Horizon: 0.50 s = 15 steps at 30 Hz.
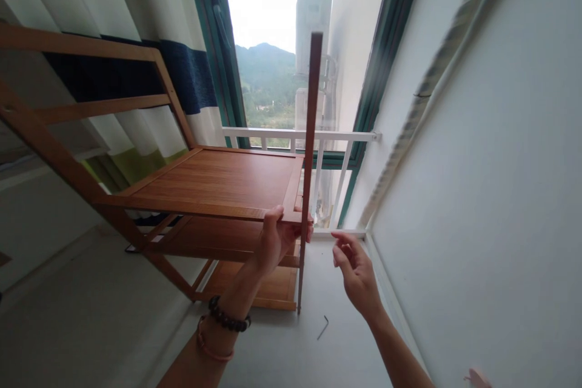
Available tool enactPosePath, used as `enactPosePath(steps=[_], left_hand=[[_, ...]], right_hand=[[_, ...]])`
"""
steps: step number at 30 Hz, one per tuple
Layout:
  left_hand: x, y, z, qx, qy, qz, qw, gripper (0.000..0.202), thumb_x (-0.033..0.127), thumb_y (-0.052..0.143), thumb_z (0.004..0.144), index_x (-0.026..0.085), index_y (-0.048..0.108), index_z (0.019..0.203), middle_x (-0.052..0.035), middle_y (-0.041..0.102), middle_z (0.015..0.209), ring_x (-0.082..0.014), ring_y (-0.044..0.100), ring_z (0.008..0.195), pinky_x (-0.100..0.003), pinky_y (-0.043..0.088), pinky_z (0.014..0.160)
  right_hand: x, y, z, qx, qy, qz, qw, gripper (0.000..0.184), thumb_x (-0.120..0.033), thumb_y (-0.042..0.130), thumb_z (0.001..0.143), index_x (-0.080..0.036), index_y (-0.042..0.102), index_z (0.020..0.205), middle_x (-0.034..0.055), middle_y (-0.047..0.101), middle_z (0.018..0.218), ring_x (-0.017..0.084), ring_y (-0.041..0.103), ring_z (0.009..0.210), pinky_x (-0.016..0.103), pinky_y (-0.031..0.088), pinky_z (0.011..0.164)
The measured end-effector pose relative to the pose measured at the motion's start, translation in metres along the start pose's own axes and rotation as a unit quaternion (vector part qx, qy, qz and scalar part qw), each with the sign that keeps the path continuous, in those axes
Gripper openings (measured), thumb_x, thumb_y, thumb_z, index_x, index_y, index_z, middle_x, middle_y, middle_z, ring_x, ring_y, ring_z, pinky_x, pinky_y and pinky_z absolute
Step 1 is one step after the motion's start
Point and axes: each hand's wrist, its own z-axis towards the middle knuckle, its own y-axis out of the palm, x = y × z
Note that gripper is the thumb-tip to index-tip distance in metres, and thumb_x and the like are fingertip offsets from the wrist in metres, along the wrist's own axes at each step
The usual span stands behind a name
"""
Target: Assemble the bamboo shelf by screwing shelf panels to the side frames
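Observation:
A brown wooden shelf rack (231,179) with three shelves stands in front of me. My left hand (277,239) grips the near right corner of its top board, thumb on top. The fingers reach behind the flat upright post (311,121) on that side, so their tips are partly hidden. Right of the post, apart from it, my right hand (357,270) hangs in the air. Its index finger stretches toward the post while the other fingers curl loosely, and nothing shows in it. An L-shaped hex key (322,327) lies on the floor below.
A white wall (491,182) rises close on the right. Behind the rack are a white railing (273,132) and a green-framed window (381,54). A striped curtain (186,66) hangs at the left. At the lower right edge is a small pinkish thing (477,377) I cannot make out.

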Motion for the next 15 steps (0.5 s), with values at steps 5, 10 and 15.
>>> enactPosePath(steps=[5,10,15], left_hand=[[-0.002,0.003,0.002,0.007,0.014,-0.031,0.999,0.042,0.048,0.039,0.071,0.012,0.060,0.064,-0.0062,0.057,0.059,-0.0165,0.051,0.052,-0.031,0.042,0.052],[-0.004,0.000,0.004,0.005,0.027,-0.036,0.999,0.042,0.047,0.037,0.073,0.013,0.059,0.063,-0.0062,0.056,0.060,-0.0195,0.054,0.056,-0.033,0.043,0.055],[-0.004,-0.003,0.003,0.001,-0.010,-0.026,1.000,0.046,0.050,0.035,0.072,0.012,0.059,0.065,-0.0068,0.057,0.061,-0.0189,0.052,0.053,-0.033,0.042,0.052]], right_hand=[[0.109,-0.012,-0.035,-0.004,0.105,-0.106,0.989,0.027,-0.036,0.048,0.083,-0.015,0.060,0.095,0.0025,0.058,0.075,0.013,0.052,0.059,0.027,0.045,0.058],[0.201,-0.010,-0.093,-0.079,0.187,-0.274,0.940,0.023,-0.035,0.050,0.080,-0.015,0.059,0.084,0.0068,0.061,0.076,0.021,0.060,0.073,0.032,0.046,0.069],[0.224,0.019,-0.122,-0.161,0.252,-0.471,0.830,0.032,-0.038,0.043,0.084,-0.010,0.056,0.095,0.0168,0.059,0.099,0.027,0.060,0.089,0.034,0.045,0.073]])
